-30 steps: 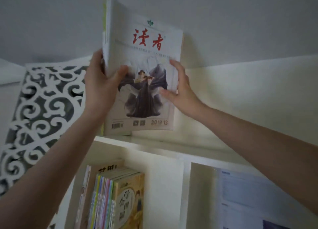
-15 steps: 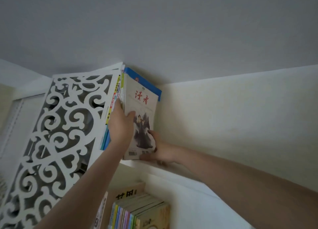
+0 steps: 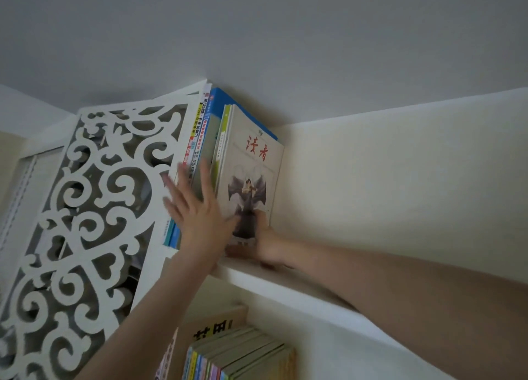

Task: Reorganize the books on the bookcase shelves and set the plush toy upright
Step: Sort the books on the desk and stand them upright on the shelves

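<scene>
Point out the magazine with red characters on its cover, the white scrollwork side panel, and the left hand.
Pale magazine with red characters (image 3: 251, 174): head view, cover centre.
White scrollwork side panel (image 3: 185, 128): head view, right frame strip.
Left hand (image 3: 200, 214): head view, back of hand.

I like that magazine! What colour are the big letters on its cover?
Red, on the magazine cover, seen in the head view.
</scene>
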Action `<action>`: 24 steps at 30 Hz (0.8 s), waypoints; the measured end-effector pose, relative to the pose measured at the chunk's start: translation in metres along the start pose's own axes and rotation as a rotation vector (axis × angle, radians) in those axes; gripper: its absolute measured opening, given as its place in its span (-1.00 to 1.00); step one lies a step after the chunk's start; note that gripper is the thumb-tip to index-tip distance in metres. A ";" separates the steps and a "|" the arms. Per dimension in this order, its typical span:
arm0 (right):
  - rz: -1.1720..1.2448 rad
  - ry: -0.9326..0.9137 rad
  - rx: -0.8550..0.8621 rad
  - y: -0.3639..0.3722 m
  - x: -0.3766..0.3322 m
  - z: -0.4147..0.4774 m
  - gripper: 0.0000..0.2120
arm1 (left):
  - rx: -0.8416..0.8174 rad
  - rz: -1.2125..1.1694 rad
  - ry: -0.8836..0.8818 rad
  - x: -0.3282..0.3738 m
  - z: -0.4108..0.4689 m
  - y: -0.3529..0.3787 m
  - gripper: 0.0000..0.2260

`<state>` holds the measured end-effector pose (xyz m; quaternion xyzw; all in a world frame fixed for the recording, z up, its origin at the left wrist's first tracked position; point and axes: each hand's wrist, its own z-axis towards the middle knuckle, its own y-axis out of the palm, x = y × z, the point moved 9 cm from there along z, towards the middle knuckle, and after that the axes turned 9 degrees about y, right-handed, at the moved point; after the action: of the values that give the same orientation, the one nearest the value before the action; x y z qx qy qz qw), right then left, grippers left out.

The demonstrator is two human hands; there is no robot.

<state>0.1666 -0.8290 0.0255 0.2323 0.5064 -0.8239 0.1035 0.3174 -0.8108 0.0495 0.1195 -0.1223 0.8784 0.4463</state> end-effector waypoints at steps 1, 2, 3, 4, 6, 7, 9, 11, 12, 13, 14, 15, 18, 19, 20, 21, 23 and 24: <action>0.009 0.015 -0.008 0.003 0.001 0.002 0.03 | -0.078 -0.022 -0.078 -0.013 -0.010 0.005 0.03; 0.020 0.026 -0.012 0.006 0.003 0.004 0.06 | -0.129 -0.071 -0.141 -0.021 -0.017 0.008 0.03; 0.024 0.032 -0.012 0.006 0.004 0.006 0.09 | -0.154 -0.103 -0.173 -0.025 -0.020 0.008 0.02; 0.029 0.027 -0.015 0.007 0.004 0.007 0.11 | -0.164 -0.099 -0.183 -0.026 -0.020 0.008 0.01; 0.026 0.002 -0.031 0.007 0.000 0.004 0.12 | -0.179 -0.075 -0.196 -0.026 -0.016 0.008 0.01; 0.011 0.000 -0.036 0.007 -0.001 0.003 0.12 | -0.197 -0.082 -0.207 -0.027 -0.014 0.009 0.02; -0.009 -0.003 -0.042 0.006 -0.001 0.001 0.10 | -0.253 -0.112 -0.216 -0.027 -0.012 0.011 0.03; -0.034 0.007 -0.057 0.006 -0.003 -0.004 0.08 | -0.280 -0.139 -0.213 -0.028 -0.013 0.011 0.01; -0.044 0.003 -0.059 0.005 -0.004 -0.005 0.07 | -0.276 -0.151 -0.209 -0.028 -0.013 0.010 0.01; -0.052 -0.009 -0.063 0.004 -0.006 -0.006 0.07 | -0.266 -0.156 -0.200 -0.027 -0.014 0.008 0.01; -0.054 -0.024 -0.079 0.003 -0.010 -0.009 0.07 | -0.252 -0.157 -0.190 -0.026 -0.015 0.007 0.01; -0.048 -0.042 -0.093 0.002 -0.013 -0.013 0.06 | -0.237 -0.159 -0.181 -0.025 -0.018 0.006 0.01; 0.010 -0.079 -0.027 -0.014 -0.023 -0.022 -0.03 | -0.180 -0.161 -0.156 -0.020 -0.024 0.000 0.01; 0.035 -0.102 0.021 -0.023 -0.029 -0.026 -0.10 | -0.160 -0.167 -0.156 -0.019 -0.024 -0.003 0.01; 0.065 -0.132 0.053 -0.030 -0.035 -0.030 -0.16 | -0.146 -0.170 -0.152 -0.018 -0.024 -0.004 0.01; 0.097 -0.166 0.062 -0.035 -0.041 -0.034 -0.21 | -0.146 -0.169 -0.138 -0.017 -0.024 -0.004 -0.01; 0.102 -0.213 0.032 -0.034 -0.050 -0.035 -0.25 | -0.198 -0.156 -0.131 -0.019 -0.023 0.001 -0.07; 0.066 -0.218 -0.001 -0.028 -0.053 -0.035 -0.24 | -0.229 -0.144 -0.154 -0.022 -0.023 0.005 -0.09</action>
<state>0.2108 -0.7890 0.0599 0.1576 0.4845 -0.8404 0.1851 0.3240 -0.8229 0.0201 0.1432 -0.2468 0.8126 0.5082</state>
